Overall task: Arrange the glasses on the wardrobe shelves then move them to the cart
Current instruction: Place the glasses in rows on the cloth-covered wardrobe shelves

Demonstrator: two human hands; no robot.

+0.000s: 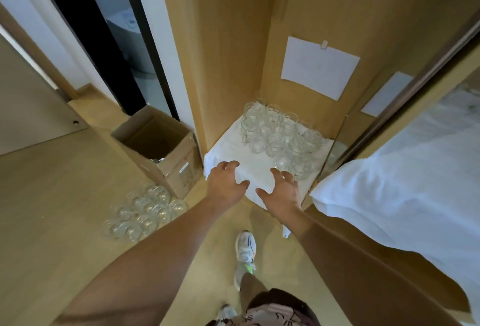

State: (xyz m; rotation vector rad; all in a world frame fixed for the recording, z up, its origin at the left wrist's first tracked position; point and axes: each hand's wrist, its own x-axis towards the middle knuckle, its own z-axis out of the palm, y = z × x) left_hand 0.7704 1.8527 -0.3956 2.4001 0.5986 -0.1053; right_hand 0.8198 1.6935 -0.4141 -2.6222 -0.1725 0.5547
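glasses (280, 138) clustered on wardrobe shelf cloth (228, 151) | cardboard box (155, 141) open

Bedroom, likely hotel: light wooden built-in wardrobe (233, 39), white-sheeted bed (405, 182), pale wood-laminate floor (52, 195), open brown cardboard box (158, 149).

Wardrobe shelf (315, 117), white cloth (233, 149) carrying clustered glasses (280, 136), wooden floor (52, 195) with more glasses (145, 211), open cardboard box (158, 143)

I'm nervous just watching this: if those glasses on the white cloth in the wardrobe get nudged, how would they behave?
The glasses on the shelf look thin and clear, so probably fragile. They stand packed together, so one pushed would likely knock its neighbours. The white cloth beneath looks loose and might slide or bunch, shifting them.
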